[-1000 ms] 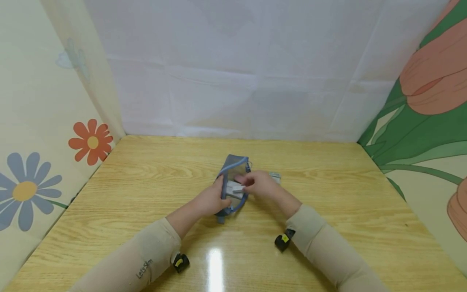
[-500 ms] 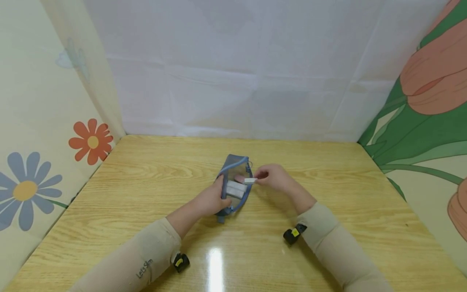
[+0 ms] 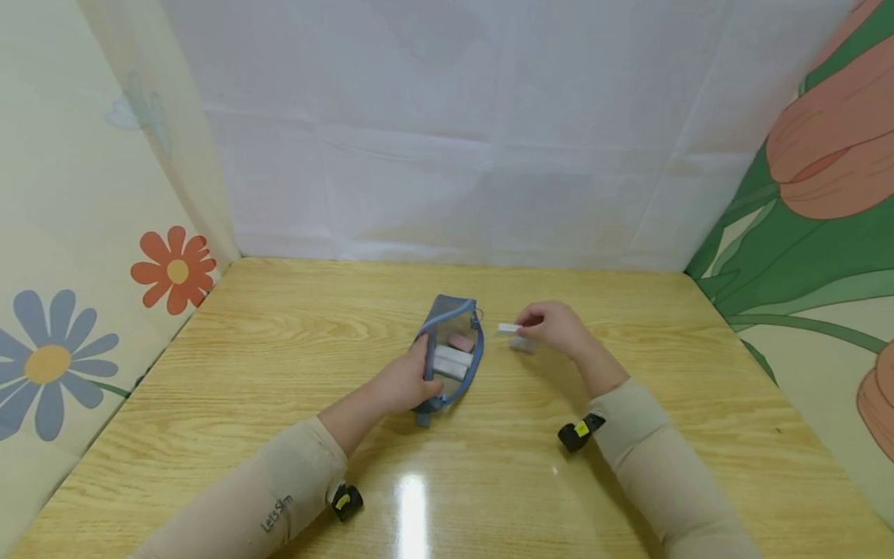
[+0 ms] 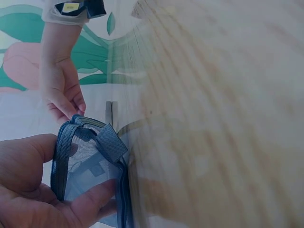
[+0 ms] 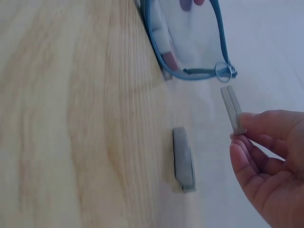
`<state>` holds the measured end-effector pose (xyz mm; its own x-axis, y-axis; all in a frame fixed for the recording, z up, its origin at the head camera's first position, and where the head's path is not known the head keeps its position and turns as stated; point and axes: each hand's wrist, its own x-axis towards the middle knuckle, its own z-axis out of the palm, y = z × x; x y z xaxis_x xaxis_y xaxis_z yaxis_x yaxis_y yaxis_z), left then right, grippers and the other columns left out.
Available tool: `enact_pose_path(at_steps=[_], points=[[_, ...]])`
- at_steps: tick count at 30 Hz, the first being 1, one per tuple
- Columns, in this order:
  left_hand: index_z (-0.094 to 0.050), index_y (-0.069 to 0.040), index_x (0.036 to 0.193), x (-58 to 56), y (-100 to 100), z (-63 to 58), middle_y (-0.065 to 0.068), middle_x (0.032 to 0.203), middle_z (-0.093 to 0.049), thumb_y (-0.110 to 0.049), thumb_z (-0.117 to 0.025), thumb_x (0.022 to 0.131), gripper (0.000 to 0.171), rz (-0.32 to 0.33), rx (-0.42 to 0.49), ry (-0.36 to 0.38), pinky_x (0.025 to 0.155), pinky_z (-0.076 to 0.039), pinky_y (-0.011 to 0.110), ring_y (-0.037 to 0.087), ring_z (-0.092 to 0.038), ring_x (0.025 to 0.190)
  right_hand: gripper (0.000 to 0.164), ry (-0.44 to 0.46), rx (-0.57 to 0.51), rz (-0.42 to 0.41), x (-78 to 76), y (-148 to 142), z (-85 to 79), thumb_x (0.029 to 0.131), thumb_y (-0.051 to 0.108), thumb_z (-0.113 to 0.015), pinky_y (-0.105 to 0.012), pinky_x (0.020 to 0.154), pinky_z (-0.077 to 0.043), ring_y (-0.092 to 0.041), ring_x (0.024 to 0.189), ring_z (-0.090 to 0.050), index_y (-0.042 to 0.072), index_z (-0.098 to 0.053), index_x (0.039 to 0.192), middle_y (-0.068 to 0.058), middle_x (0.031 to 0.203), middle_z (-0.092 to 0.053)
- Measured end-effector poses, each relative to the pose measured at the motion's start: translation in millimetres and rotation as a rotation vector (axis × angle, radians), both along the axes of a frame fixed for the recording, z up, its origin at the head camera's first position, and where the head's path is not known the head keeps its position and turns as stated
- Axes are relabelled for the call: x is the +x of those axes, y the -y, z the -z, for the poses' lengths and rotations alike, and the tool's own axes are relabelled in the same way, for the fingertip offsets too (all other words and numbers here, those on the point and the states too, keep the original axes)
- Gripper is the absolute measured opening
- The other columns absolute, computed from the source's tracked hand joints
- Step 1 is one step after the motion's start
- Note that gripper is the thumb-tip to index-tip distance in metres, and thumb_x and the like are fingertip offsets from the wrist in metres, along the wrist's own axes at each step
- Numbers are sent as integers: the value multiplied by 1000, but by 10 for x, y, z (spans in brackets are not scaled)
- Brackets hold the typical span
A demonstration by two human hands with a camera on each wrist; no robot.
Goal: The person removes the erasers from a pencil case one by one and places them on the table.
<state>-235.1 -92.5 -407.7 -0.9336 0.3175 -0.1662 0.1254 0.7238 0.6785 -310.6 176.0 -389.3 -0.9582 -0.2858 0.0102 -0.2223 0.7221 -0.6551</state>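
In the head view, my left hand [image 3: 401,380] grips the near left side of a blue-grey mesh zip pouch [image 3: 447,307], its mouth spread wide. Two white blocks [image 3: 452,362] and a small pink block [image 3: 461,342] lie inside. To the right of the pouch, my right hand [image 3: 555,326] pinches one end of a small pale bar [image 3: 507,328], held above the table. The right wrist view shows a lengthwise groove in this bar [image 5: 231,109], thumb against fingers. Below it, a similar grey bar-shaped piece [image 5: 183,159] lies on the tabletop.
The wood-grain table [image 3: 314,310] reaches back to a white cloth backdrop [image 3: 433,155]. Flower-printed panels stand along the left [image 3: 63,233] and right [image 3: 824,217] sides. A small ring [image 5: 223,72] hangs at the zip end of the pouch.
My right hand has drawn the pale bar out of the pouch and carried it to the right, above the grey piece on the table. The left hand and pouch stay in place.
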Motion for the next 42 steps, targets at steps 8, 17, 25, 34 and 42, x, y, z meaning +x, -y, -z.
enact_pose_path(at_steps=[8,17,25,34,42], points=[[1,4,144,-9,7,16,28,138,-35,-22,-63,85,91,2,8,2,93,-40,41,28,-46,117,13,24,0,67,-118,-120,54,85,14,-65,-33,73,-46,-21,85,-56,5,-68,94,-8,93,-65],[0,4,144,1,6,-2,29,138,-33,-21,-64,84,91,5,11,-1,96,-38,41,31,-43,120,15,13,32,101,-200,-162,75,85,14,-65,-34,74,-46,-23,86,-57,3,-68,94,-10,93,-65],[1,3,145,10,1,-27,28,140,-31,-21,-63,85,91,2,16,9,97,-37,42,31,-41,123,13,32,68,137,-240,-180,137,86,14,-63,-34,72,-45,-24,86,-56,4,-67,94,-10,95,-64],[1,3,145,23,-4,-44,27,139,-33,-22,-62,86,90,1,1,23,93,-40,41,30,-44,120,14,50,71,154,-264,-207,204,85,12,-63,-31,70,-44,-22,83,-55,3,-66,94,-10,93,-63],[0,4,145,30,-4,-34,28,137,-35,-21,-63,86,90,2,11,14,93,-40,41,30,-45,118,17,91,81,168,-273,-214,232,87,12,-61,-32,72,-45,-23,88,-55,3,-66,100,-12,99,-63]])
